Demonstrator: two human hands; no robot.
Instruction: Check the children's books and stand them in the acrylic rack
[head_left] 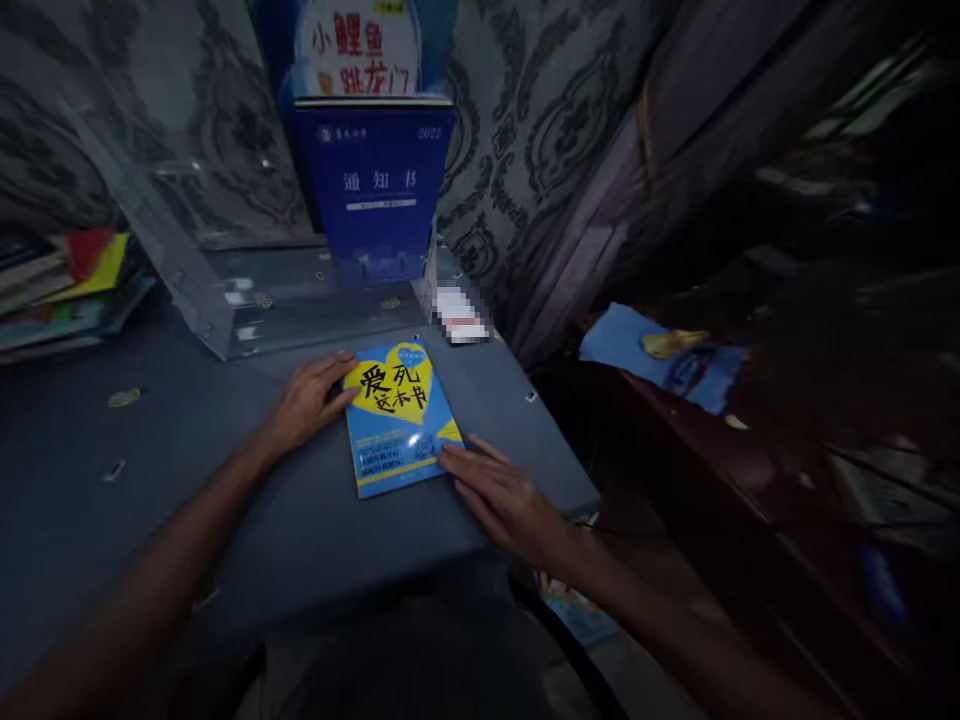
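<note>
A blue book (pixel 396 425) with a yellow heart and black lettering on its cover lies flat on the grey table cover (pixel 262 560). At its upper left edge rests my left hand (pixel 304 405), fingers stretched out and thumb apart from them. My right hand (pixel 510 495) lies over the lower right corner with its fingers extended and their tips touching the cover. Neither hand is wrapped round the book. Beyond it, a dark blue booklet (pixel 379 200) stands upright in a clear plastic rack (pixel 217 320), in front of a taller picture book (pixel 360 45).
Several stacked books and papers (pixel 67 285) lie at the left. A blurred-out white card (pixel 459 315) is by the rack's right side. To the right, a dark red surface (pixel 720 480) holds a blue cloth-like piece (pixel 630 340). A patterned curtain (pixel 517 130) hangs behind.
</note>
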